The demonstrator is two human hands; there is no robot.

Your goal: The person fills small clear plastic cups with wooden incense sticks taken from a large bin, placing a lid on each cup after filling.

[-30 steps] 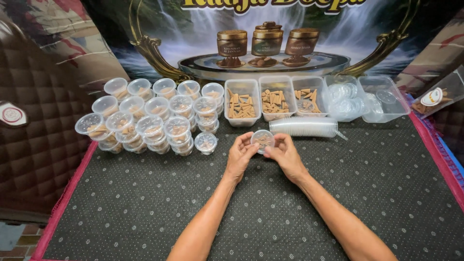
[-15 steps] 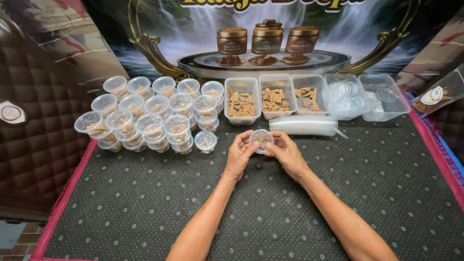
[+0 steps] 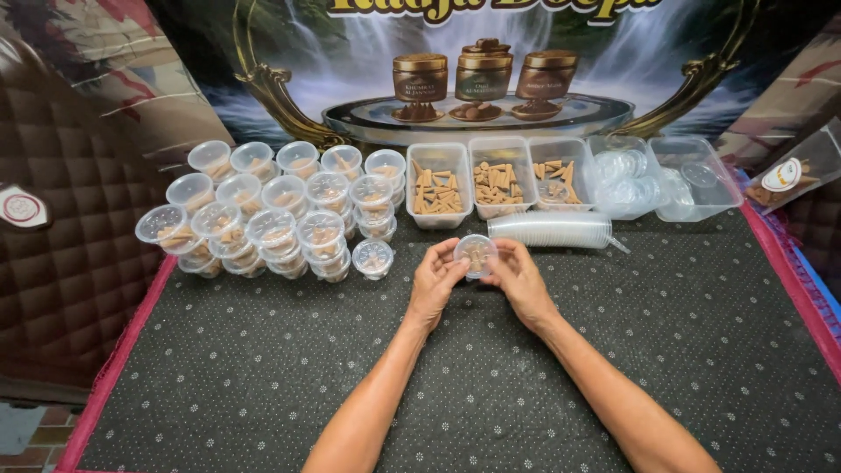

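**Fingers of both hands pinched on one small lidded cup, mid-table**

Fingers (image 3: 455,267) of the left hand (image 3: 435,285) curl onto the left rim of a small clear cup (image 3: 476,255); thumb and fingertips are closed against it. The right hand (image 3: 520,282) mirrors that from the other side, fingers clamped on the right rim. Both hands share the grip, with the cup between them and its lid facing the camera. Brown cone pieces show through the lid. The cup sits just above the dark dotted mat (image 3: 263,368); can't tell if its base touches.

Around it:
- Stacked filled cups (image 3: 272,215) in rows to the left, well apart from the hands. Nearest single cup (image 3: 372,258) is just beside the left hand.
- A sleeve of nested empty cups (image 3: 550,229) lies on its side right behind the hands, near but not touching.
- Three clear trays of brown cones (image 3: 497,186) sit behind that, side by side.
- A tub of loose clear lids (image 3: 624,175) is to the right of the trays, then another clear tub (image 3: 696,180).
- A printed backdrop (image 3: 350,70) stands at the table's far edge.
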